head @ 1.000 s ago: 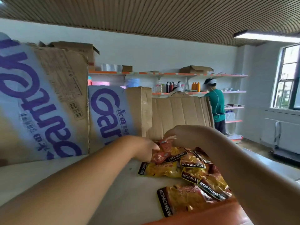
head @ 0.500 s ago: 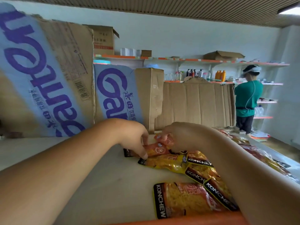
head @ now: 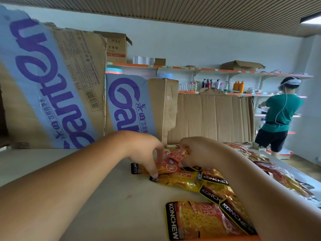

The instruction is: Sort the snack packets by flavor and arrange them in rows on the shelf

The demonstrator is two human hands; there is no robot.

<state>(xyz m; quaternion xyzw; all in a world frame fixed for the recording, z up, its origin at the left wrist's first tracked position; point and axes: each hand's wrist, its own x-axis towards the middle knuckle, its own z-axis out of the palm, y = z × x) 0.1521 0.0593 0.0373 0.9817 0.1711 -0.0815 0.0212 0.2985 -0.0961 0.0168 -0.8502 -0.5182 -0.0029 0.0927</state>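
Several yellow-and-orange KONCHEW snack packets (head: 213,186) lie in a loose pile on the beige shelf board (head: 97,197). My left hand (head: 147,153) reaches in from the left, and its curled fingertips press down on an orange packet (head: 166,168) at the pile's far end. My right hand (head: 196,153) pinches a small orange-red packet (head: 175,155) just above that one. One more packet (head: 196,221) lies flat at the near edge. My right forearm covers part of the pile.
Flattened cardboard with blue-purple lettering (head: 52,87) and a plain brown sheet (head: 212,117) stand along the back of the shelf. More packets (head: 271,169) lie to the right. A person in a green shirt (head: 279,113) stands at the wall shelves (head: 217,70) with bottles.
The view has tilted down and shifted left. My left hand has slid onto the far orange packet and presses it flat, while my right hand keeps pinching the small orange-red packet.
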